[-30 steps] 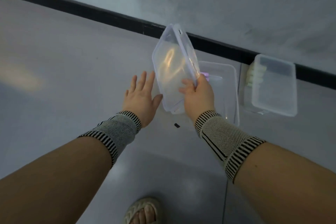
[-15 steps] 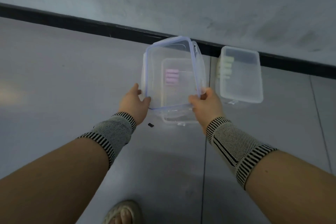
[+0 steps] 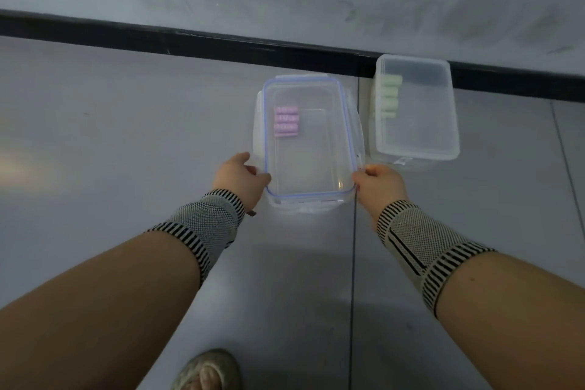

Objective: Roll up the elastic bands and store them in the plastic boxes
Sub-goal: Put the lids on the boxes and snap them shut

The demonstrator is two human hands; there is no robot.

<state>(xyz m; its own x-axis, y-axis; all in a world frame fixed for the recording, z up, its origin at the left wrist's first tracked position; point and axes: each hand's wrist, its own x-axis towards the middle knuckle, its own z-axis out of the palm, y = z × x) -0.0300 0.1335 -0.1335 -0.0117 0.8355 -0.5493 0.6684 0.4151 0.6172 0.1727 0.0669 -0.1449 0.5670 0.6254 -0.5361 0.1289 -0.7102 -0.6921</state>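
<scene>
In the head view, a clear lid [image 3: 308,139] with a blue seal lay over the nearer plastic box [image 3: 356,123], which stood on the grey floor [image 3: 126,123]. The left hand [image 3: 242,179] pinched the lid's near left corner, fingers curled round the edge. The right hand [image 3: 378,184] gripped the near right corner the same way. Inside that box, toward its far left, three rolled pink elastic bands [image 3: 286,121] showed through the lid. A second plastic box [image 3: 416,111], to the right of the first and against the black skirting [image 3: 190,41], held rolled green elastic bands [image 3: 387,96] at its far left; I cannot tell whether it was lidded.

The lid looked not yet snapped down. Judging from this, uneven pressing at the near corners alone could leave the far edge riding high, so the clips would miss the rim, or the light box could skid toward the skirting and jostle the rolls loose.
</scene>
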